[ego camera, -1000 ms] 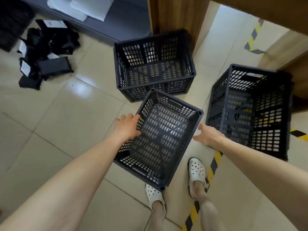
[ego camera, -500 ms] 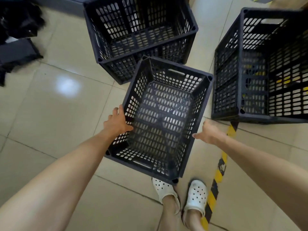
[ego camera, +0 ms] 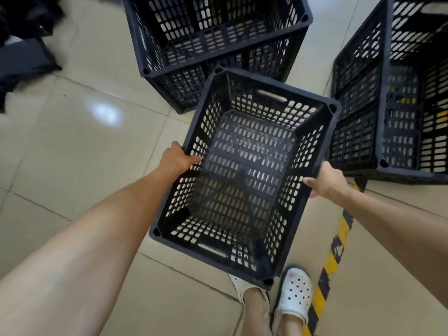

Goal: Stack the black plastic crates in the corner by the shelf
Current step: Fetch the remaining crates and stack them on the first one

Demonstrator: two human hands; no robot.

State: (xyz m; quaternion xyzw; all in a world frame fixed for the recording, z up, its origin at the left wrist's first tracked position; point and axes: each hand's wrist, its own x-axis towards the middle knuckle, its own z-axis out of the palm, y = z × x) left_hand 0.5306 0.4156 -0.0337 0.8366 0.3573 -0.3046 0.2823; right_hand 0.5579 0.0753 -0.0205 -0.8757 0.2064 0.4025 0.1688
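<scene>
Crate (ego camera: 244,175) is getting lifted, left hand (ego camera: 175,160) and right hand (ego camera: 326,181) fingers gripping its side rims; I'd keep it level.

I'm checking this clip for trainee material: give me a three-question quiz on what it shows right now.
1. True or false: both hands grip the near crate.
2. How many black crates are in view? A two, B three, C four.
3. The striped floor tape is black and ____.

Key: 1 true, left hand and right hand on its long rims; 2 B, with the far crate and the right crate; 3 yellow.
</scene>
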